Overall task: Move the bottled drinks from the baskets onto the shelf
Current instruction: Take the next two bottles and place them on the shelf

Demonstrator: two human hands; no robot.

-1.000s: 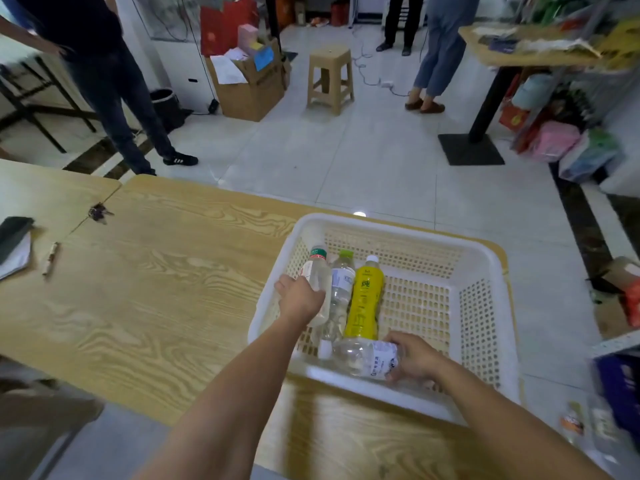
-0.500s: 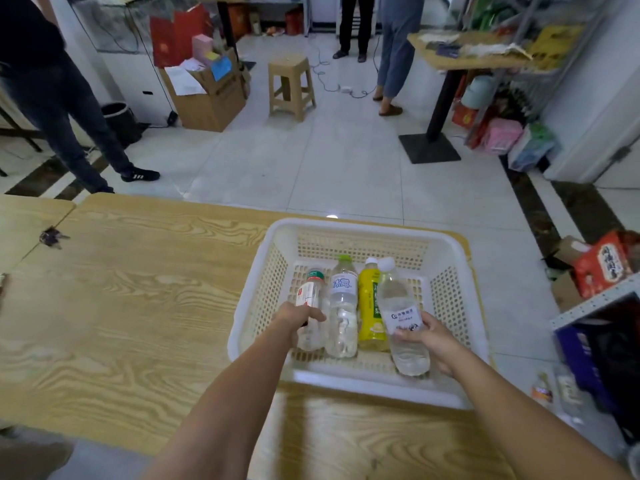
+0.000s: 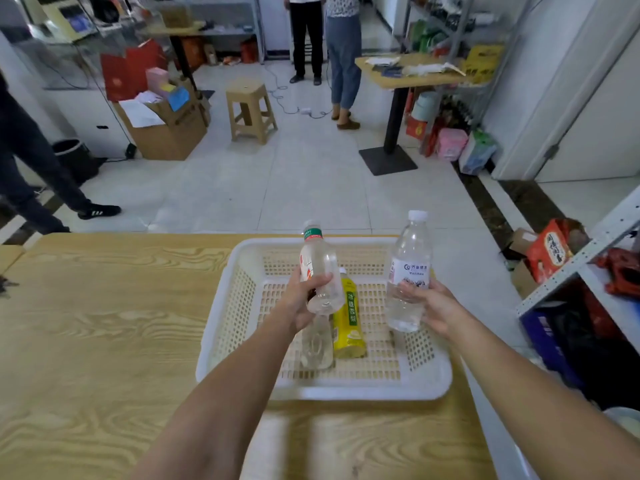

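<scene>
Bottled drinks are split between hands and basket. The left grip [image 3: 303, 299] is curled round the lower body of a clear bottle with a green neck band [image 3: 317, 261], which leans a little. The right grip [image 3: 433, 306] is wrapped round a white-capped water bottle [image 3: 408, 268], which is held upright. Both bottles hang above the white plastic basket [image 3: 325, 389]. Two more lie on the basket's floor, a yellow drink bottle [image 3: 349, 323] and a clear bottle [image 3: 317, 344], touching side by side under the left grip.

This looks like the carry step: both bottles seem to be above the basket rim, so nothing is left to lift out for this trip. The next move calls for a turn to the person's right, towards the metal shelf [image 3: 581, 261] at the side of the view. The shelf stands apart from the tabletop [image 3: 104, 323], with bare floor between them.

The basket sits close to the tabletop's right edge, so the right-hand bottle has little to cross. The left one must pass over the basket's right wall. A red box [image 3: 549, 249] and other red goods sit at the nearest part of the shelf. A free spot on it cannot be made out, so the placement will need a look first.
</scene>
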